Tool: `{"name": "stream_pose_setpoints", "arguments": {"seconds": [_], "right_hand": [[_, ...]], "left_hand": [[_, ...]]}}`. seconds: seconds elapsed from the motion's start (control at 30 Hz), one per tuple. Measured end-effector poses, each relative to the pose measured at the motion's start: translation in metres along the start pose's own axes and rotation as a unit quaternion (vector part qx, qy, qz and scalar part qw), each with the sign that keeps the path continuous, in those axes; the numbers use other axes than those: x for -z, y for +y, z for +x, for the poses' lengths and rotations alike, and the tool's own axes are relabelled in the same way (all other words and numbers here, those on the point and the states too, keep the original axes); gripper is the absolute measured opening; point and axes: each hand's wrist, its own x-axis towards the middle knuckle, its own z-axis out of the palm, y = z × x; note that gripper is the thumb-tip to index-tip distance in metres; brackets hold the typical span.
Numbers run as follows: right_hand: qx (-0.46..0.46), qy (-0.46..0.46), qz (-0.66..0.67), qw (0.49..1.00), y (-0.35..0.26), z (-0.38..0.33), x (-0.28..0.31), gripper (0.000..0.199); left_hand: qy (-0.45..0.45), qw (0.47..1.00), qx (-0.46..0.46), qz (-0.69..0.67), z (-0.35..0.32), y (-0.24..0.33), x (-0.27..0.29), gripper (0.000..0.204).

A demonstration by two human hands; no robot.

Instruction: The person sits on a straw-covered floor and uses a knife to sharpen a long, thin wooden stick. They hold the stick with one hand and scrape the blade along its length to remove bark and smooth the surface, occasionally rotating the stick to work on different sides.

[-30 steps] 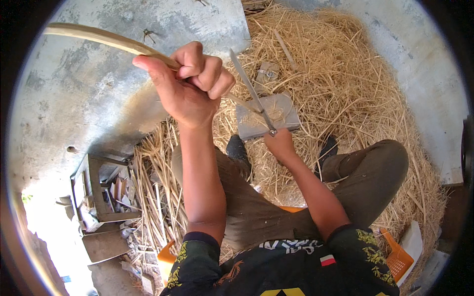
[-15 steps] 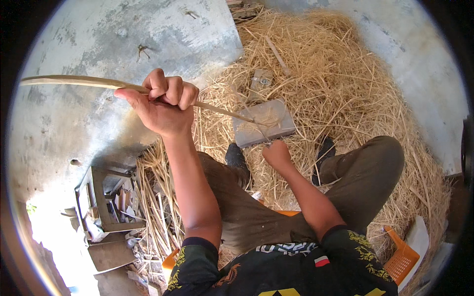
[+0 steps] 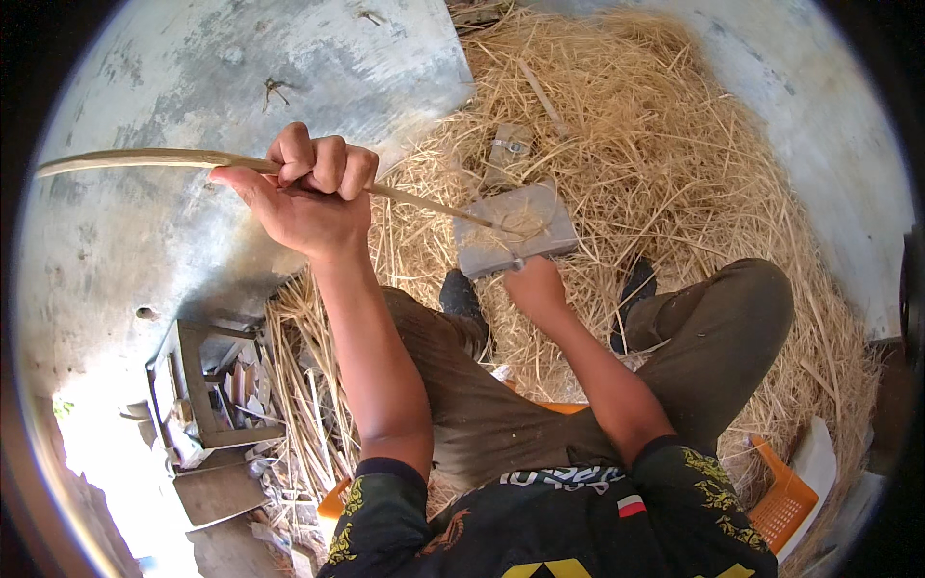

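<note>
My left hand (image 3: 323, 197) is raised at the upper left, its fingers wrapped round a long, thin bamboo strip (image 3: 125, 161). The strip bows out past my thumb toward the left wall. Its other end slopes down over a grey block (image 3: 487, 252) on the floor, where a curled shaving (image 3: 525, 223) shows near the tip. Just at the block's near edge, my right hand (image 3: 536, 287) is closed on a knife (image 3: 518, 262). Only a small grey bit of it shows above the fist; the handle is hidden.
Straw-like shavings (image 3: 655, 144) cover the floor around my feet. Beyond the block lies a smaller stone-like block (image 3: 509, 149) with a strap. On the left are a bundle of bamboo strips (image 3: 308, 356) and a wooden frame (image 3: 198, 385) with scraps. An orange chair (image 3: 785, 506) shows beneath me.
My left hand has shifted slightly left and up with the bamboo strip. My right fist has moved slightly left and toward the block, and less of the knife shows.
</note>
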Motion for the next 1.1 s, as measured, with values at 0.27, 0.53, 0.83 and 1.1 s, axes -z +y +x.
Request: {"name": "stream_pose_setpoints", "arguments": {"seconds": [0.27, 0.53, 0.83, 1.1], "right_hand": [[-0.028, 0.014, 0.012, 0.999, 0.040, 0.010, -0.014, 0.035], [0.027, 0.001, -0.002, 1.000, -0.001, 0.001, 0.004, 0.039], [-0.106, -0.004, -0.015, 0.994, 0.077, 0.018, -0.040, 0.039], [0.067, 0.042, 0.044, 0.996, -0.003, 0.001, -0.004, 0.034]], "left_hand": [[-0.011, 1.000, 0.022, -0.014, -0.002, -0.005, -0.013, 0.069], [-0.004, 0.999, 0.002, 0.039, 0.001, -0.002, -0.008, 0.068], [0.032, 0.998, 0.004, 0.051, 0.000, -0.002, -0.012, 0.070], [0.074, 0.993, -0.033, 0.089, 0.002, -0.005, -0.013, 0.072]]}}
